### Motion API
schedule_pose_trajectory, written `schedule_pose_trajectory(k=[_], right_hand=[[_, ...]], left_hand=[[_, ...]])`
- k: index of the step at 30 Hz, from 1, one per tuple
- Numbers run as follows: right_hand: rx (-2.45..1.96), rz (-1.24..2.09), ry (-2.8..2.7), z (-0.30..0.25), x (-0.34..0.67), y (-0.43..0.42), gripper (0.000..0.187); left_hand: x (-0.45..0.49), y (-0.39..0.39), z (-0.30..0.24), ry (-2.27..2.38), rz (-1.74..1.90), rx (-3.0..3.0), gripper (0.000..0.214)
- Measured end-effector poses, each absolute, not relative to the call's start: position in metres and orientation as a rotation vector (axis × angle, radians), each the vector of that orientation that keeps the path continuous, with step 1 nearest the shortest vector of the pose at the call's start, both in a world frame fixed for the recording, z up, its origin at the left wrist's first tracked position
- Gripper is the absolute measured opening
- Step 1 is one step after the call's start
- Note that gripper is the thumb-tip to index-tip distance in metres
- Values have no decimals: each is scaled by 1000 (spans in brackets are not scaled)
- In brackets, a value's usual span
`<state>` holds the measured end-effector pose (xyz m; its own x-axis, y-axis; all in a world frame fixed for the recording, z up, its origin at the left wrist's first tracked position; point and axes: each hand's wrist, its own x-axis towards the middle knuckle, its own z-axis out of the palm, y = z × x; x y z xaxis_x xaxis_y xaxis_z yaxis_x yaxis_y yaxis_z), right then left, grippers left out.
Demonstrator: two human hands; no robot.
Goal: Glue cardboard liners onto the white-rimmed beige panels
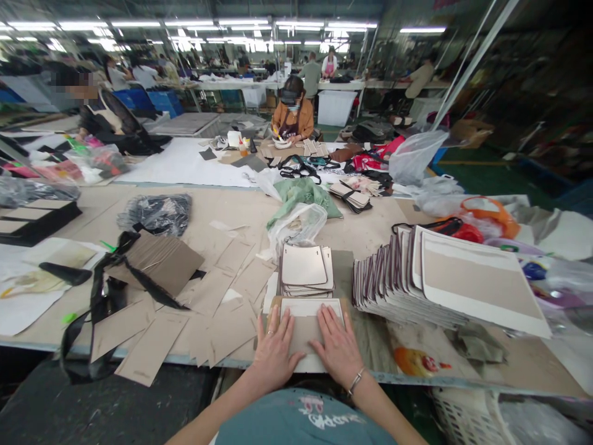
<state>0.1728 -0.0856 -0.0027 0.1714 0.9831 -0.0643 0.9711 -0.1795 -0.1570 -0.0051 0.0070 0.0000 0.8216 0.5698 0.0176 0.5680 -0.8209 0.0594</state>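
Both hands lie flat on a beige and white panel point(303, 330) at the table's front edge. My left hand point(277, 343) presses its left side with fingers stretched forward, a ring on one finger. On the panel's right side rests my right hand point(337, 339), its fingers extended and slightly apart. Just beyond the fingertips sits a small stack of white panels with dark edges point(303, 267). A brown board edge shows beneath the panel under my hands; how many layers lie there is hidden.
A long leaning row of dark-edged panels point(389, 278) stands at right, near an orange glue bottle point(419, 361). To the left are loose beige pieces point(152, 340), a strapped bundle point(157, 262) and a plastic-wrapped pack point(157, 213). A co-worker point(293, 114) sits across the table.
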Motion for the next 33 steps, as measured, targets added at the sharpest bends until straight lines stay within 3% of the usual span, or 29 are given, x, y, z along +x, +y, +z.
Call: schedule_pose_trajectory(k=[33], right_hand=[[-2280,226,-1911,2,175,-85,63]], left_hand=[[-5,6,-9,936,82,2923,69]])
